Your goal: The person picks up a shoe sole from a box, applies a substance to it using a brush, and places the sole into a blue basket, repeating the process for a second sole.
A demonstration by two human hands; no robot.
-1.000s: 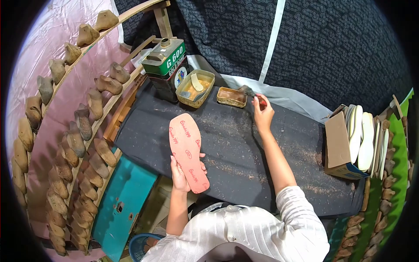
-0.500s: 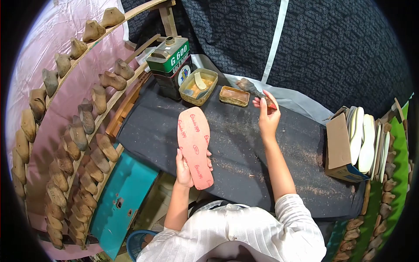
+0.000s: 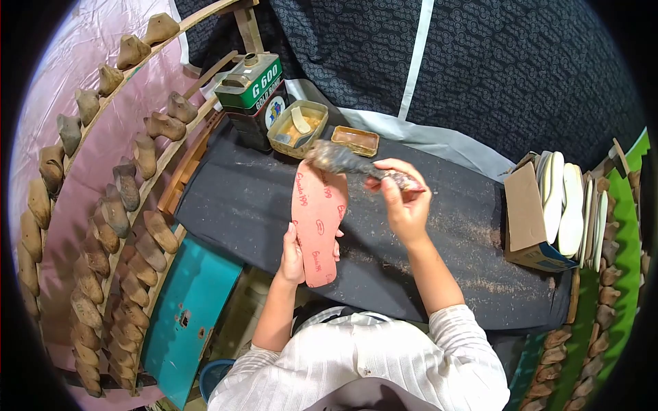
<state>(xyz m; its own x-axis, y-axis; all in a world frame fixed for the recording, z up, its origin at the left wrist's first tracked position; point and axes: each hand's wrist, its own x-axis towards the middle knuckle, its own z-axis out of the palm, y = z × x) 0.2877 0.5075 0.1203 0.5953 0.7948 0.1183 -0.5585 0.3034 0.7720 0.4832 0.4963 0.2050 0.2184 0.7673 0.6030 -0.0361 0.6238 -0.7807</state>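
My left hand (image 3: pixel 293 259) grips a pink insole (image 3: pixel 319 229) by its lower left edge, thumb on the face and fingertips showing at the right edge. Red stamped lettering covers the face I see. In my right hand (image 3: pixel 407 205) is a glue-crusted brush (image 3: pixel 349 162), its blurred head crossing over the insole's top end. Just behind stand a tub (image 3: pixel 281 140) of yellowish paste with a pale scraper in it and a small rectangular tin (image 3: pixel 356 140) with brownish contents.
A green and black G 600 can (image 3: pixel 250 103) stands at the table's back left. Racks of wooden shoe lasts (image 3: pixel 103 274) line the left side. At the right edge, a cardboard box (image 3: pixel 524 222) holds several white soles (image 3: pixel 570 212). Debris is scattered over the dark tablecloth (image 3: pixel 439 274).
My right hand has brought the brush left and toward me, from beside the small tin to the insole's top end. The insole has shifted slightly right and up in view.
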